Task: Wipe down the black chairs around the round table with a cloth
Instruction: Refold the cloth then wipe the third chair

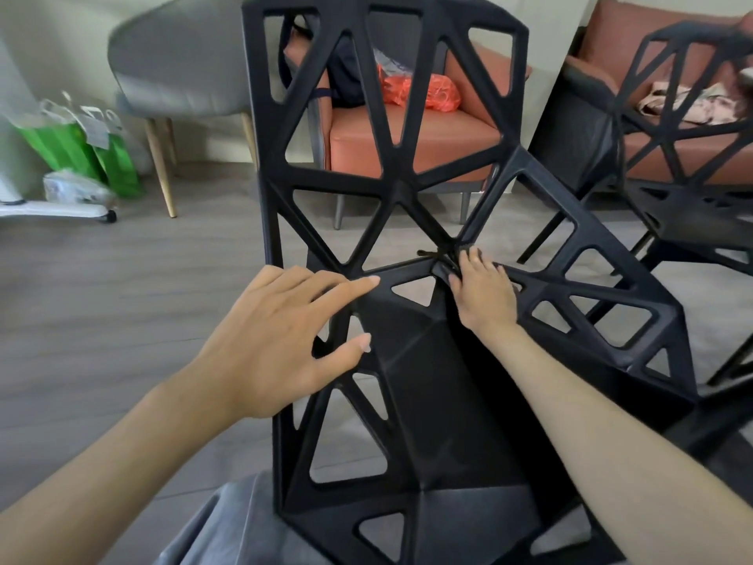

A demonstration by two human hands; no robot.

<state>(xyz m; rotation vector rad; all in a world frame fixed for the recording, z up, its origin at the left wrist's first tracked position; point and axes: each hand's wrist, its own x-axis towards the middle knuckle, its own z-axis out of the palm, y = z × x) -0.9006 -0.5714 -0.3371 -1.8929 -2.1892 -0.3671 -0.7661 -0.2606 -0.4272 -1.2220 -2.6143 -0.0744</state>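
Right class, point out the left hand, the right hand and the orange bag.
left hand point(269, 340), head view, back of the hand.
right hand point(483, 291), head view, back of the hand, on the chair.
orange bag point(436, 91), head view, its crumpled middle.

My arms are bare from elbow to wrist, with no sleeve reaching into view. My left hand point(269, 340) and my right hand point(483, 291) wear no gloves, rings, watch or bracelet. My nails are short and unpainted. Over my lap at the bottom edge lies grey fabric point(220, 528), smooth and plain
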